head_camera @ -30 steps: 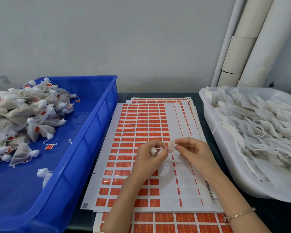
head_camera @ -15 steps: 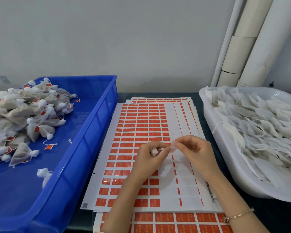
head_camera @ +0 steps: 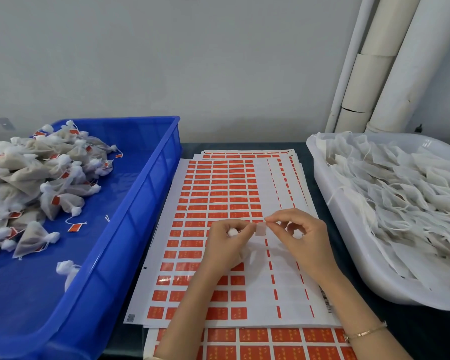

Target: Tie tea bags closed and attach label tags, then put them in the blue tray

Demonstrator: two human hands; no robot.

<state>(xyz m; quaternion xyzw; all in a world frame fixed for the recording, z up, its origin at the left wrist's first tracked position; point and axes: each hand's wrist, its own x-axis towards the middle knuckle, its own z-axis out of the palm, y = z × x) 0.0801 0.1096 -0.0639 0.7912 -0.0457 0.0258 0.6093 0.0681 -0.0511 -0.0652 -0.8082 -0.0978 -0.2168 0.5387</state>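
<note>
Tea bag (head_camera: pixel 233 232) sits mid-frame above the sticker sheets (head_camera: pixel 218 193), its gathered neck pinched in the left hand (head_camera: pixel 226 245). It looks light, soft and crushable, so the bunched neck or the string is probably the safest hold. The right hand (head_camera: pixel 302 237) pinches the thin label tag (head_camera: pixel 260 229) by its edge. Both forearms reach in from the bottom edge. The blue tray (head_camera: pixel 146 193) lies at the left.

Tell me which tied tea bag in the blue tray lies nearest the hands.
The lone white mesh tea bag against the right wall of the blue plastic tray, apart from the pile.
</note>
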